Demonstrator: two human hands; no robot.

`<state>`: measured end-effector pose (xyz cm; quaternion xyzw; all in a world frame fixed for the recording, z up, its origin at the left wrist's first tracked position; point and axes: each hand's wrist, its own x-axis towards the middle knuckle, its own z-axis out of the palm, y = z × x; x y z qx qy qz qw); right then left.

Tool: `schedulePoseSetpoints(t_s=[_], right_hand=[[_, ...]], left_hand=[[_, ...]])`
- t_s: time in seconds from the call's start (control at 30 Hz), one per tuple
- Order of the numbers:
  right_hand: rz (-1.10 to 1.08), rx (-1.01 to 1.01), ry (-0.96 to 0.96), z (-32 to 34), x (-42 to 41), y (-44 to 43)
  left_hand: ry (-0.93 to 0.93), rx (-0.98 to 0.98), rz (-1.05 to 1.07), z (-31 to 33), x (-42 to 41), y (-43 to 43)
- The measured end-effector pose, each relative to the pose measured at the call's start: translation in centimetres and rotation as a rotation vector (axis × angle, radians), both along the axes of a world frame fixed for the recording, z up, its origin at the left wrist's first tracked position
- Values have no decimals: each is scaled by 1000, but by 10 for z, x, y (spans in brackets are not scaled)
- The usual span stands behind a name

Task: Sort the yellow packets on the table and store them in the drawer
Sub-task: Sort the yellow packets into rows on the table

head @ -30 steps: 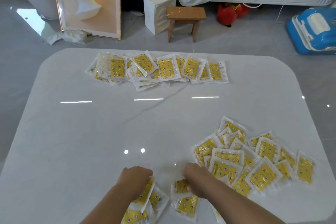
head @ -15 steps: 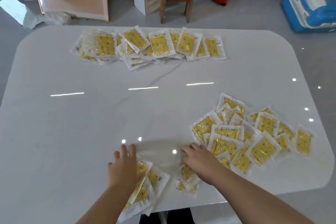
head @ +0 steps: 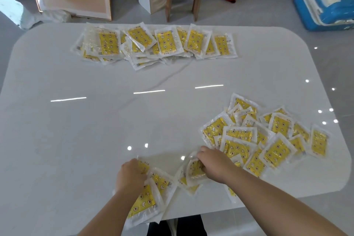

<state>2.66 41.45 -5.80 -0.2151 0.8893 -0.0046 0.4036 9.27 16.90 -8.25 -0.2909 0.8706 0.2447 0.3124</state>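
head | left grip (head: 132, 176) flat before, now clamped on 6 o'clock stack (head: 145, 201) | right grip (head: 212, 165) clamped on 5 o'clock bunch (head: 193, 170) | gathering, drawer later

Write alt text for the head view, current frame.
A person's left hand grips a stack of yellow packets at the near edge of a white table, while the right hand grips a smaller bunch beside it. A loose pile lies to the right and an overlapping row along the far edge.

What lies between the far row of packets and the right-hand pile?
Only bare table separates far row from right pile, in the head view.
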Motion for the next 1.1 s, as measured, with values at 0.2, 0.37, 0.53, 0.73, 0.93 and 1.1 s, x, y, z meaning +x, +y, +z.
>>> schedulePoseSetpoints(t_s=[0.2, 0.37, 0.53, 0.73, 0.93, 1.1], right_hand=[[-169, -82, -164, 19, -19, -10], [-264, -148, -215, 33, -34, -20], [-364, -172, -183, 28, -36, -30], [-385, -163, -135, 16, -34, -30], [-556, -269, -232, 19, -52, -22], [-626, -319, -262, 37, -97, -19]], left_hand=[[-50, 182, -212, 17, -8, -27], [-154, 111, -629, 28, 8, -35], [-46, -131, -796, 16, 37, -8], [-41, -130, -777, 8, 38, -9], [-46, 192, -375, 24, 0, -21], [27, 283, -80, 55, -70, -28]])
